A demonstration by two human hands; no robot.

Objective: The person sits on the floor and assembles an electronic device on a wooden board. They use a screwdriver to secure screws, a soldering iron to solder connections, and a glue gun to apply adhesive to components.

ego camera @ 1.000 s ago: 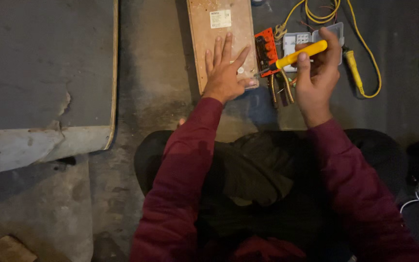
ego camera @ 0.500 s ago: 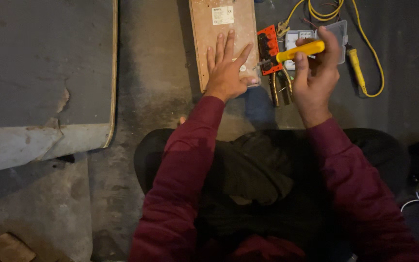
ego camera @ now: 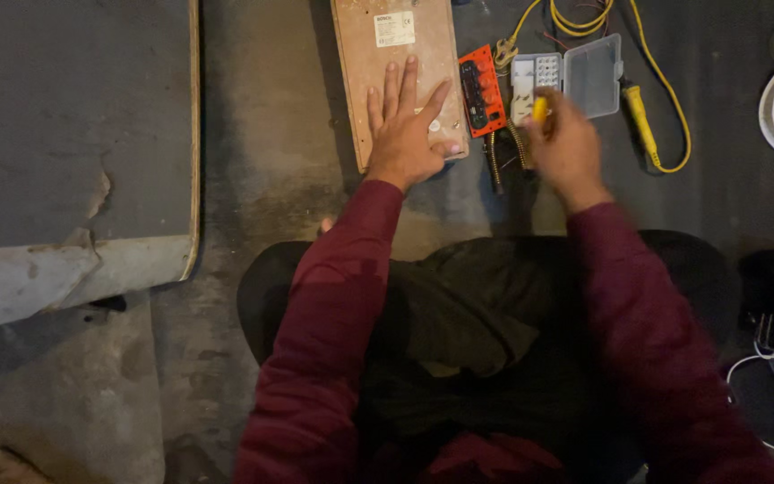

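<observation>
— What's under your left hand (ego camera: 408, 134)?

— A flat, tan wooden board (ego camera: 398, 54) with a small pale label, lying on the rough concrete floor (ego camera: 262, 152). My fingers are spread and pressed flat on its lower end, gripping nothing.

— And your right hand (ego camera: 568, 148)?

— It's blurred, but it's clenched around a yellow-handled screwdriver (ego camera: 539, 109) (only the tip of the handle shows above my knuckles). It's just below the clear plastic bit case (ego camera: 575, 76), lid open, and beside the orange rectangular bit holder (ego camera: 480, 90).

— Anything else nearby?

— A yellow cable (ego camera: 651, 108) loops past the case.
</observation>
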